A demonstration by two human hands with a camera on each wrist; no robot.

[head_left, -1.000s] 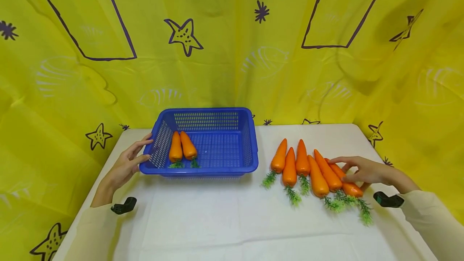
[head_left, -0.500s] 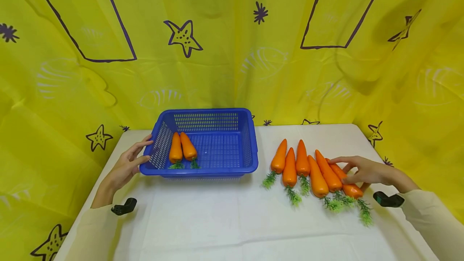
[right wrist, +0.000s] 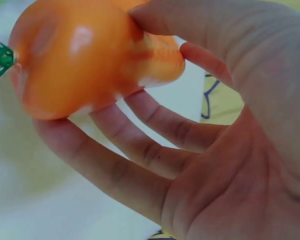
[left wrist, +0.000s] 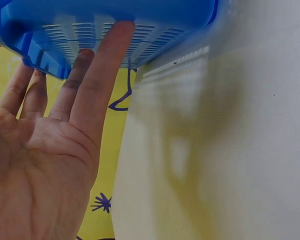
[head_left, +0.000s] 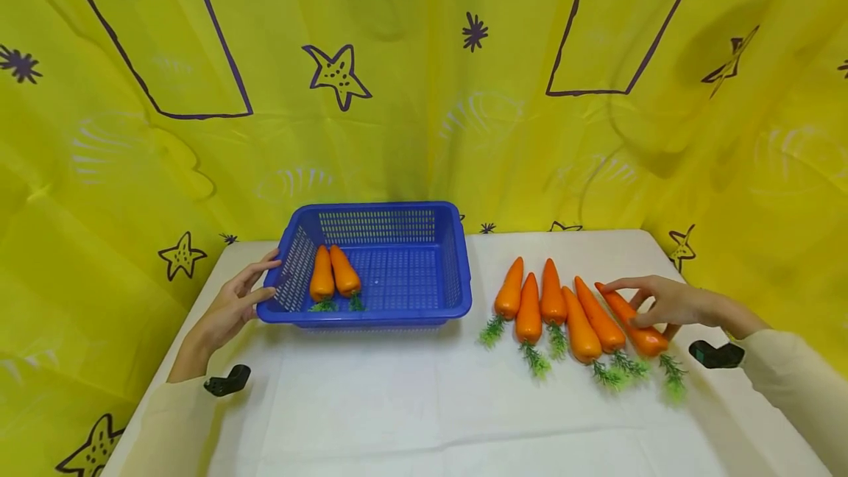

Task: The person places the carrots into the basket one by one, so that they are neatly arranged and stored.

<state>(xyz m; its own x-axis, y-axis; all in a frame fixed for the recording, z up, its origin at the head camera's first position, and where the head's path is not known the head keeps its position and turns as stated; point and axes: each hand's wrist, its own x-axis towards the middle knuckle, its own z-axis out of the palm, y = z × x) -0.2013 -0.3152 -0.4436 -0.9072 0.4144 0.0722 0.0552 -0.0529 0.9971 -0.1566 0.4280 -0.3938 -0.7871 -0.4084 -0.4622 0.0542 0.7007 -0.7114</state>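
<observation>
Lifted a bit since before, the rightmost carrot is pinched in the right hand, left hand flat-fingered against the blue basket.

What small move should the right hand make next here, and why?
Probably lift the rightmost carrot clear of the row and carry it toward the blue basket. The right hand already grips it between thumb and fingers, two carrots lie in the basket, and the left hand touches the basket's side with straight fingers.
</observation>
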